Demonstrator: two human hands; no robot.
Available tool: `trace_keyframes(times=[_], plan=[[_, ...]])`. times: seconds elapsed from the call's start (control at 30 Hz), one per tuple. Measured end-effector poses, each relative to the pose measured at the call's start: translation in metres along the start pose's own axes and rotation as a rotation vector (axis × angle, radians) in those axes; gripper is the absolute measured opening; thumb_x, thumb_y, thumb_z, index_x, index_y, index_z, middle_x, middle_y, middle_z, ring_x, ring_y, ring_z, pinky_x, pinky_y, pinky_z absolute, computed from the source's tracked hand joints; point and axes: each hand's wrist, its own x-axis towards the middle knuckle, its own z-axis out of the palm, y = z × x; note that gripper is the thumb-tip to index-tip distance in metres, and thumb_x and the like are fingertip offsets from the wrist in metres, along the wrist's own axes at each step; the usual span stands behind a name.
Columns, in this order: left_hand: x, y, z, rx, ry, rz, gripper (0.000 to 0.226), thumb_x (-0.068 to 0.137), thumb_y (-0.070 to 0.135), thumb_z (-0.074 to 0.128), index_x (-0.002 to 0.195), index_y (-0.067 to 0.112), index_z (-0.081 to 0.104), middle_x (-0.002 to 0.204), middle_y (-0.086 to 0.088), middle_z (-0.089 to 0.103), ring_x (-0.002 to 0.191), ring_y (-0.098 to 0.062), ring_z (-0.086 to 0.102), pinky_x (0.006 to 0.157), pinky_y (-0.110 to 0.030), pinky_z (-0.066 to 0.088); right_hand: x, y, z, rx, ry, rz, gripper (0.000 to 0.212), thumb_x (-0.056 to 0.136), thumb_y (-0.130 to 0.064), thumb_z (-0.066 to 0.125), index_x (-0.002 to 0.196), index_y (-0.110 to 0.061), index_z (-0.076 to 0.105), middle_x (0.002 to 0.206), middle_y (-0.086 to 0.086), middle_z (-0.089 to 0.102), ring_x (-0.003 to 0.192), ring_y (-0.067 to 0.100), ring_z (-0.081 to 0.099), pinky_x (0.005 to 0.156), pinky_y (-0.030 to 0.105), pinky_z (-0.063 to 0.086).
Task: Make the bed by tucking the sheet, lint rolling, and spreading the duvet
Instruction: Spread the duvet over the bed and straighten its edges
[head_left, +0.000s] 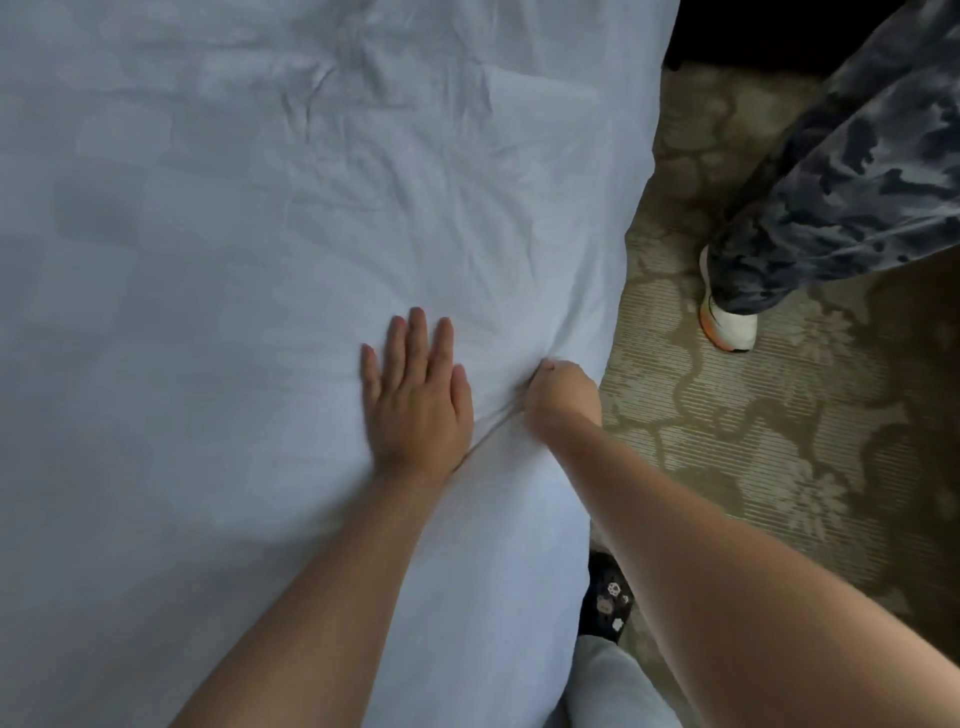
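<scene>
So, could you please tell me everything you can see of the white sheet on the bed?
The sheet is plain white, thin-looking cloth covering the whole visible bed top and falling over the right edge toward the patterned carpet. It is creased, mostly in its far and right parts. The left hand lies flat on it, fingers straight, while the right hand grips a bunched fold near the edge, with wrinkles fanning out from that grip.

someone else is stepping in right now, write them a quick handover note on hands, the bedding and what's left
Left hand: flat, fingers straight, pressing the white sheet near the bed's right edge.
Right hand: fist bunched on a fold of the sheet at that edge, pulling it taut.
Sheet covers the mattress; creases remain further up.
A second person's leg stands on the carpet beside the bed.
Done: sheet laid out. Left: finish tucking this edge, lint roll, spread duvet. No roller or duvet in view.
</scene>
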Motion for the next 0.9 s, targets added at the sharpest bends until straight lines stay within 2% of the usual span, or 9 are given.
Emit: trace_keyframes(times=[0.17,0.3,0.37,0.43,0.53,0.63,0.7,0.83,0.9], plan=[[0.002,-0.001,0.004,-0.024,-0.032,-0.03,0.051,0.095,0.032,0.03,0.139,0.014,0.049,0.147,-0.009,0.044,0.137,-0.028,0.039,0.111,-0.05,0.02,-0.013,0.006,0.003,-0.049,0.237,-0.053,0.028,0.101,-0.025,0.03,0.115,-0.01,0.05,0.117,0.008,0.056,0.104,0.027,0.051,0.072,0.031,0.032],[0.021,-0.007,0.009,-0.073,0.003,-0.086,0.052,0.094,0.029,0.03,0.136,0.009,0.052,0.143,-0.007,0.048,0.134,-0.026,0.044,0.11,-0.047,0.021,-0.009,0.008,0.01,-0.22,0.504,-0.647,0.036,0.09,-0.02,0.039,0.121,-0.008,0.055,0.123,0.014,0.053,0.105,0.032,0.052,0.076,0.035,0.045],[0.037,-0.009,0.013,-0.078,-0.001,-0.124,0.053,0.093,0.031,0.029,0.137,0.009,0.05,0.144,-0.006,0.048,0.134,-0.026,0.043,0.11,-0.045,0.019,0.01,0.007,0.011,-0.351,0.472,-0.818,0.042,0.088,-0.021,0.037,0.124,-0.011,0.057,0.126,0.013,0.057,0.11,0.03,0.054,0.084,0.037,0.049],[0.053,-0.011,0.016,-0.047,-0.022,-0.127,0.055,0.094,0.033,0.027,0.14,0.011,0.047,0.147,-0.005,0.044,0.136,-0.026,0.041,0.111,-0.045,0.015,0.029,0.002,0.008,-0.405,0.384,-0.857,0.045,0.092,-0.025,0.036,0.132,-0.012,0.054,0.134,0.014,0.054,0.123,0.033,0.051,0.097,0.042,0.045],[0.081,-0.016,0.021,0.008,-0.067,-0.061,0.057,0.094,0.035,0.024,0.143,0.012,0.043,0.15,-0.004,0.04,0.139,-0.026,0.036,0.111,-0.048,0.012,0.051,-0.019,-0.007,-0.473,0.249,-0.864,0.056,0.096,-0.036,0.019,0.146,-0.018,0.037,0.152,0.011,0.034,0.141,0.032,0.028,0.113,0.04,0.019],[0.116,-0.017,0.026,0.037,-0.077,0.006,0.056,0.096,0.035,0.022,0.143,0.014,0.043,0.151,-0.002,0.039,0.139,-0.025,0.035,0.111,-0.05,0.013,0.076,-0.046,-0.026,-0.595,0.164,-0.887,0.066,0.09,-0.044,-0.001,0.153,-0.026,0.008,0.16,0.003,0.001,0.148,0.023,-0.003,0.115,0.033,-0.008],[0.143,-0.014,0.03,0.044,-0.074,0.044,0.055,0.096,0.035,0.021,0.144,0.016,0.042,0.151,-0.002,0.039,0.14,-0.026,0.035,0.112,-0.052,0.014,0.099,-0.065,-0.036,-0.614,0.146,-0.865,0.072,0.084,-0.047,-0.01,0.152,-0.026,-0.002,0.16,0.0,-0.011,0.146,0.018,-0.012,0.114,0.03,-0.013],[0.197,-0.008,0.041,0.088,-0.078,0.198,0.053,0.098,0.033,0.024,0.147,0.016,0.036,0.152,-0.004,0.036,0.141,-0.028,0.032,0.112,-0.058,0.02,0.15,-0.112,-0.056,-0.571,0.125,-0.79,0.058,0.099,-0.042,0.007,0.152,-0.023,-0.004,0.159,0.002,-0.014,0.146,0.015,-0.015,0.115,0.026,-0.013],[0.226,0.002,0.047,0.108,-0.059,0.194,0.054,0.098,0.034,0.025,0.147,0.013,0.036,0.152,-0.006,0.036,0.141,-0.028,0.032,0.111,-0.058,0.021,0.177,-0.132,-0.067,-0.505,0.107,-0.727,0.057,0.102,-0.036,0.014,0.152,-0.02,-0.006,0.159,0.0,-0.015,0.145,0.013,-0.016,0.115,0.026,-0.012]])
